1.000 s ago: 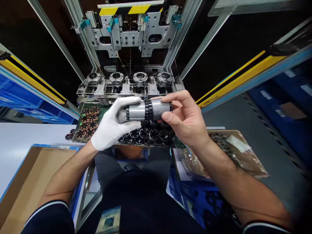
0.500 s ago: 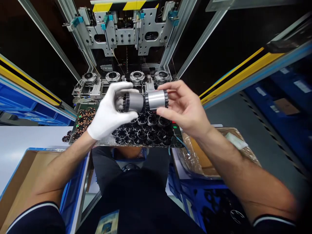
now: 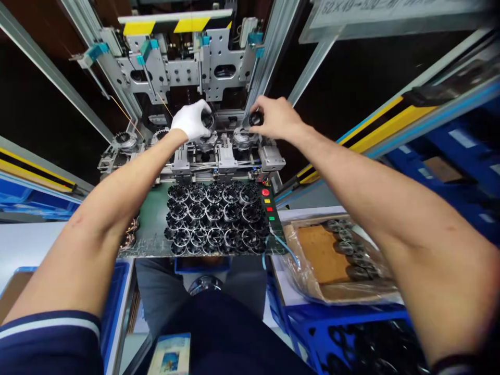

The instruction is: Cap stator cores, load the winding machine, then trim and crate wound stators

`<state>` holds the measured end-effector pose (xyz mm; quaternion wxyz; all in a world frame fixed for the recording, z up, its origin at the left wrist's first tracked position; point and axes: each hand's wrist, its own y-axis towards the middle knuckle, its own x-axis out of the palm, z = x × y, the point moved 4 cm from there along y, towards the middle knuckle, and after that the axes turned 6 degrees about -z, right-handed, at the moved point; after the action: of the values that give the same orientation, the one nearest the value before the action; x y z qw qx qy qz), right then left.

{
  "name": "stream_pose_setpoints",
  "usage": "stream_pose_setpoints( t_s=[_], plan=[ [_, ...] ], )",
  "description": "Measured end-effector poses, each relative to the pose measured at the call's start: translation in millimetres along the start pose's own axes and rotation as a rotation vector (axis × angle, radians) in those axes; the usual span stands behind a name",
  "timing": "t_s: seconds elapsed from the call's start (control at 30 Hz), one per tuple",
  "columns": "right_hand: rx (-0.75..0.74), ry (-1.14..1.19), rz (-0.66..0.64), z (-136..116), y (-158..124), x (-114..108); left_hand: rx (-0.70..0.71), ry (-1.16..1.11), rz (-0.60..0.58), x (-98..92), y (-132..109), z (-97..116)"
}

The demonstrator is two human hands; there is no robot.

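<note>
Both arms reach forward into the machine. My left hand [image 3: 192, 120], in a white glove, is closed round a grey cylindrical part with a black toothed end [image 3: 207, 121], just above a round fixture [image 3: 206, 139] in the row of fixtures. My bare right hand [image 3: 275, 119] is closed on a second part of the same kind [image 3: 255, 119], held over the fixture to the right [image 3: 244, 138]. Two fixtures further left [image 3: 124, 139] stand uncovered.
A green plate [image 3: 150, 224] in front of the fixtures carries several black toothed rings [image 3: 214, 216], with a column of coloured buttons [image 3: 267, 204] at its right. A plastic-lined box with more rings [image 3: 344, 250] sits right. Blue bins lie low left and right.
My hands pulled the two joined parts apart, then moved forward and up from over the ring plate to the fixtures, one part in each hand.
</note>
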<state>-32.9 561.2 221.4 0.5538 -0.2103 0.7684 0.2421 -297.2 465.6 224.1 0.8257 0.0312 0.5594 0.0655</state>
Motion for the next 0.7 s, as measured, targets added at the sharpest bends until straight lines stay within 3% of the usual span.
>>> stream_pose_setpoints(
  t_s=[0.1, 0.23, 0.47, 0.7],
  plan=[
    [-0.03, -0.062, -0.059, 13.4, 13.0, 17.0, 0.02, 0.01, -0.047, 12.7, 7.2, -14.9],
    [-0.122, -0.062, -0.159, 21.8, 30.2, 19.4, 0.056, 0.085, -0.114, 10.2, 12.1, -21.7],
    [-0.184, -0.112, -0.303, 14.7, 57.4, 10.3, 0.028, 0.239, -0.229, -5.4, 18.9, -0.5],
    [-0.225, -0.244, -0.337, 9.2, 69.5, 4.3, -0.041, 0.235, -0.233, -0.1, 30.7, 6.8]
  ],
)
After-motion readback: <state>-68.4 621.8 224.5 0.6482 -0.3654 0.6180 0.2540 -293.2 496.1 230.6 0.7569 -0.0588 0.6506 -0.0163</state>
